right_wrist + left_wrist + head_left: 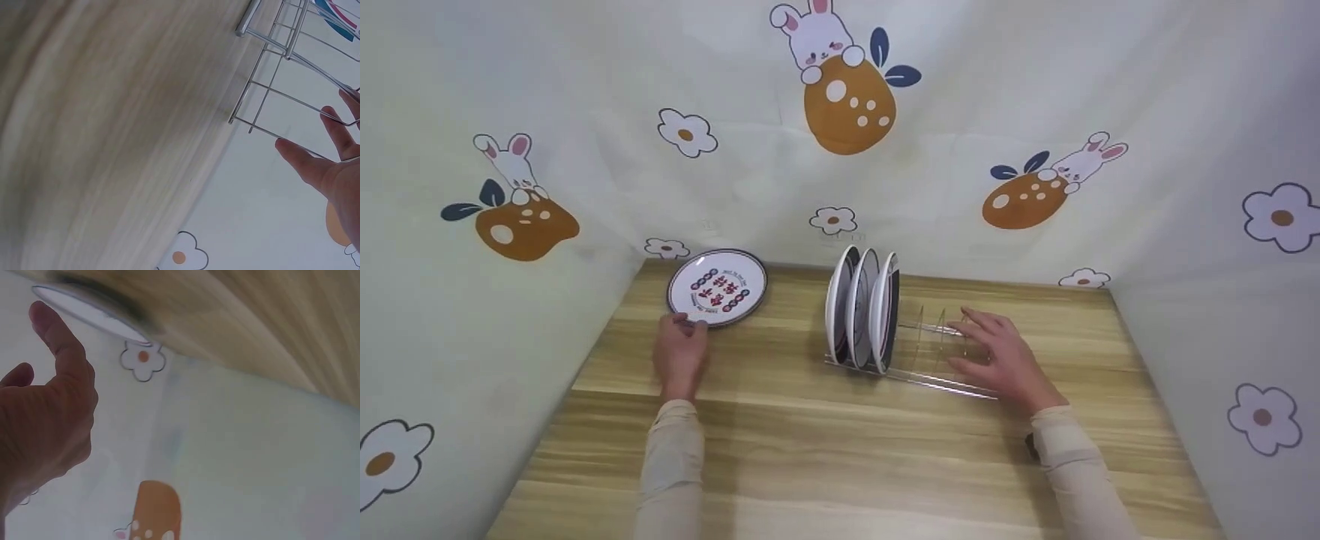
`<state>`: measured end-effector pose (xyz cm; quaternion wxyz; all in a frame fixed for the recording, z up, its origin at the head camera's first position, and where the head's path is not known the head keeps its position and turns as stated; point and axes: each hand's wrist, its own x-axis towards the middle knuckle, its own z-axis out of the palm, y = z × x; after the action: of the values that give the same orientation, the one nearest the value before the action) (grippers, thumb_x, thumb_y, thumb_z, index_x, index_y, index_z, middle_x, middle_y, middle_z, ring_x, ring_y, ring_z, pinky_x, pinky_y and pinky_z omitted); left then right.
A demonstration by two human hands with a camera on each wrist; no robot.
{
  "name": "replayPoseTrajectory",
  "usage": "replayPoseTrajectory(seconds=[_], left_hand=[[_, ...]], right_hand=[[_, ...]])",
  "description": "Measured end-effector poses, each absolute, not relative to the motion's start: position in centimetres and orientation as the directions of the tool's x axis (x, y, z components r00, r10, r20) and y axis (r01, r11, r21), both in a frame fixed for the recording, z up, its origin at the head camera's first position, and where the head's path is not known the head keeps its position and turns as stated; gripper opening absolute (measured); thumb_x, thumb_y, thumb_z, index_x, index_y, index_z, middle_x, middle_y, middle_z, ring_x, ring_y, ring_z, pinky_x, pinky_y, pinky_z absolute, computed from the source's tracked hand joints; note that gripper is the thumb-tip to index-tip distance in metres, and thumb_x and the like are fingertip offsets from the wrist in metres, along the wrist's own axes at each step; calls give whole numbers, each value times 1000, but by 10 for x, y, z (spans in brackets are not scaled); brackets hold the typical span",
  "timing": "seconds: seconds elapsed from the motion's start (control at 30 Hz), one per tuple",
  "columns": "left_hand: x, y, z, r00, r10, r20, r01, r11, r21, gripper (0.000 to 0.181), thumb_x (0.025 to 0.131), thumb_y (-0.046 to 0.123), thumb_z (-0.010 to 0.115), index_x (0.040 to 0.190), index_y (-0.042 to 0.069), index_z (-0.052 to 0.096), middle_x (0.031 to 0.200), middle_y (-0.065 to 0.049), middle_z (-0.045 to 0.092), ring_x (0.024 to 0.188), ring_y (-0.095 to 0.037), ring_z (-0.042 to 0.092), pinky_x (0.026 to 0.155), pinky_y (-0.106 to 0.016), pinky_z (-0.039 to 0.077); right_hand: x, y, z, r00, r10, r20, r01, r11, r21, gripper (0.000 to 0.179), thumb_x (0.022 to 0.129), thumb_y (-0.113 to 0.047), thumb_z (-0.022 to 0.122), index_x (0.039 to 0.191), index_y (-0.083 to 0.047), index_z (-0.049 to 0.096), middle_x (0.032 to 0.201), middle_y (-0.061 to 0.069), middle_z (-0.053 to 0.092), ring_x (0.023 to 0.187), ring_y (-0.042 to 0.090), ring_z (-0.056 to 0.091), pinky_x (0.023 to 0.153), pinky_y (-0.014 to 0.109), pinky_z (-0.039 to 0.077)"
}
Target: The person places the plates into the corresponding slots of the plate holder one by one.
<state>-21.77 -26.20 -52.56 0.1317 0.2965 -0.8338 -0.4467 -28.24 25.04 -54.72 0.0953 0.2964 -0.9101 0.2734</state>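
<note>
A white plate (718,289) with a dark rim and red printed characters lies at the back left of the wooden table. My left hand (681,352) is at its near rim, fingertips right at the edge; in the left wrist view the thumb (18,376) stands apart from the index finger. Toward the middle, a metal wire dish rack (937,384) holds three plates (861,307) on edge in its left part. My right hand (997,360) is at the rack's right end, fingers spread and fairly straight against the end wires (304,147) in the right wrist view.
The wooden table (810,465) meets a pale printed cloth (720,67) at the back and both sides. The rack stands close to the back cloth. A small dark object (1031,447) shows beside the right wrist.
</note>
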Motion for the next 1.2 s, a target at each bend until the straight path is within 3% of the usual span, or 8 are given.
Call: replayPoseTrajectory(seconds=[0.3, 0.4, 0.63, 0.73, 0.83, 1.03, 1.2], left_hand=[[-229, -299, -541, -717, -668, -199, -487, 277, 828, 67, 96, 35, 51, 149, 2, 26, 106, -15, 58, 85, -29, 62, 81, -38, 47], [-233, -301, -543, -715, -657, -238, -504, 248, 828, 70, 97, 37, 49, 152, 4, 22, 107, -15, 59, 82, -27, 68, 75, -35, 51], [-249, -298, -547, -752, -628, -201, -438, 249, 864, 69, 97, 38, 50, 151, 5, 24, 109, -17, 61, 79, -26, 71, 65, -25, 54], [-253, -295, -554, -775, -613, -153, -365, 236, 901, 63, 96, 29, 56, 148, 5, 31, 107, -19, 63, 77, -27, 71, 60, -29, 59], [-254, -291, -561, -789, -603, -119, -291, 198, 936, 55, 94, 17, 58, 143, 3, 38, 105, -20, 65, 78, -28, 71, 65, -33, 61], [-253, -290, -560, -806, -539, -244, -246, -70, 967, 50, 95, 7, 48, 142, -6, 37, 119, -29, 60, 89, -31, 70, 79, -35, 59], [-252, -287, -548, -806, -482, -343, -172, -363, 916, 61, 97, -1, 41, 152, -1, 15, 138, -26, 43, 109, -38, 61, 90, -39, 55]], right_hand=[[-279, 247, -549, -801, -489, 345, -598, 669, -440, 63, 81, -44, 76, 138, -30, 55, 152, -1, 38, 135, 28, 32, 104, 62, 35], [-279, 247, -548, -799, -490, 347, -600, 670, -437, 63, 81, -45, 76, 138, -29, 55, 152, 0, 38, 135, 28, 32, 104, 62, 35], [-280, 251, -544, -826, -470, 311, -564, 693, -449, 63, 82, -49, 73, 140, -33, 53, 153, -5, 36, 138, 24, 29, 106, 61, 33], [-280, 251, -543, -819, -476, 321, -574, 685, -448, 63, 82, -47, 74, 139, -30, 54, 152, -4, 37, 137, 26, 30, 106, 61, 33], [-281, 250, -544, -810, -482, 334, -586, 676, -446, 62, 81, -46, 75, 138, -28, 56, 152, -1, 39, 136, 27, 32, 105, 61, 33], [-283, 250, -549, -817, -477, 323, -576, 686, -444, 63, 81, -45, 76, 138, -29, 55, 152, -1, 39, 136, 28, 31, 104, 64, 33], [-283, 252, -549, -818, -480, 316, -575, 685, -447, 63, 81, -47, 75, 138, -29, 55, 152, 0, 38, 137, 29, 31, 104, 65, 33]])
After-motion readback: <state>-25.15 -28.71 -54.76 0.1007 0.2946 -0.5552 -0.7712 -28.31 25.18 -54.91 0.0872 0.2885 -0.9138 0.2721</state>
